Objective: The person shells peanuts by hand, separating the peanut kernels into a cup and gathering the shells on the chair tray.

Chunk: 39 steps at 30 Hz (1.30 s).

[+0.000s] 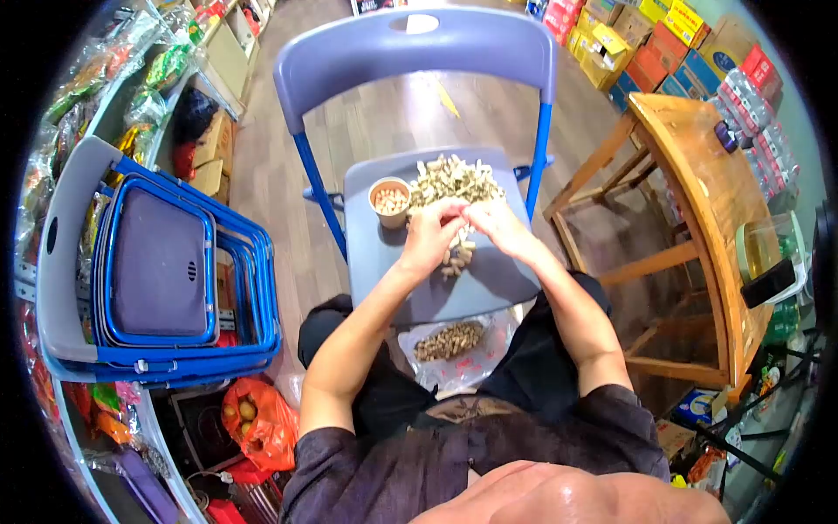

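Note:
My left hand [430, 236] and my right hand [499, 227] meet over the grey seat [375, 284] of a folding chair, fingertips pinched together. Whatever is between them is too small and covered to make out. Just beyond my fingers spreads a pale heap of peanut shells [458, 177]. A paper cup [392, 220] of shelled peanuts [390, 200] stands upright to the left of the heap. Under my wrists lies a smaller cluster of peanuts in the shell [456, 259]. Between my knees, below the seat edge, a clear plastic bag [489, 354] holds more unshelled peanuts [449, 341].
Folded blue-framed chairs [166, 262] lean at the left beside shelves of packaged goods [144, 109]. An orange bag [262, 424] of round produce sits on the floor. At the right are a wooden table [698, 192], a phone [772, 283] and stacked boxes [650, 65].

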{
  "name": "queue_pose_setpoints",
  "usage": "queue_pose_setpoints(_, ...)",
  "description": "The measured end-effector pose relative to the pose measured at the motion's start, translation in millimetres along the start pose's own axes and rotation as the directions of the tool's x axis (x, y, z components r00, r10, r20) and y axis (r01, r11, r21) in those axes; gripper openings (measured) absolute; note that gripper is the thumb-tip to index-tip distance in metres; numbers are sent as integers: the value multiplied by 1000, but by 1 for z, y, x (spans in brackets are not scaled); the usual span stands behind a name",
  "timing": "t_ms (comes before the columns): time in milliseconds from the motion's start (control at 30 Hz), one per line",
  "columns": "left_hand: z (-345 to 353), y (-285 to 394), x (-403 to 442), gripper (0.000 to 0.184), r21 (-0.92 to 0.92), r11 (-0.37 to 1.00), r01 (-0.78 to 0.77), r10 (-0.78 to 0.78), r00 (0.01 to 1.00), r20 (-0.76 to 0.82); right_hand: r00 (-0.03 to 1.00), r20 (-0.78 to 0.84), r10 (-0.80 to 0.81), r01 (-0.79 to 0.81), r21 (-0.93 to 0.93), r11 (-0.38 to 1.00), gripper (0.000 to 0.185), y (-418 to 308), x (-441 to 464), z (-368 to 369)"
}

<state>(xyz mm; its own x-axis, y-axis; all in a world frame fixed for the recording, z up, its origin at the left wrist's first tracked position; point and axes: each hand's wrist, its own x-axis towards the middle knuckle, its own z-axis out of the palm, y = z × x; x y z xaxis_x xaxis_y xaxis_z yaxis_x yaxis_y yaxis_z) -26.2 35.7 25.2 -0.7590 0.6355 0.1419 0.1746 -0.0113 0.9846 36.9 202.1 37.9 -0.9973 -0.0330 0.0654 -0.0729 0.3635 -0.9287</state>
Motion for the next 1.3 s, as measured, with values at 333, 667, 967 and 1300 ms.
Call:
queue_pose_setpoints(333,3,-11,-4,20,-148,989,30,-27,999,21,996,-57,-62,66,70,995,39,8,-2,11)
queue_pose_setpoints(667,0,-1,-3,11,-66,998,-9,3,996,-86,911,263,319,-411,503,760,43,-11,-4,5)
queue_pose_setpoints(967,0,-10,-2,12,-156,986,-63,44,991,-122,867,385,317,-497,720,485,37,-8,-1,15)
queue_pose_setpoints(1300,0,-13,-2,6,-338,938,-74,25,989,-146,876,326,356,-465,768,441,40,-11,-1,38)
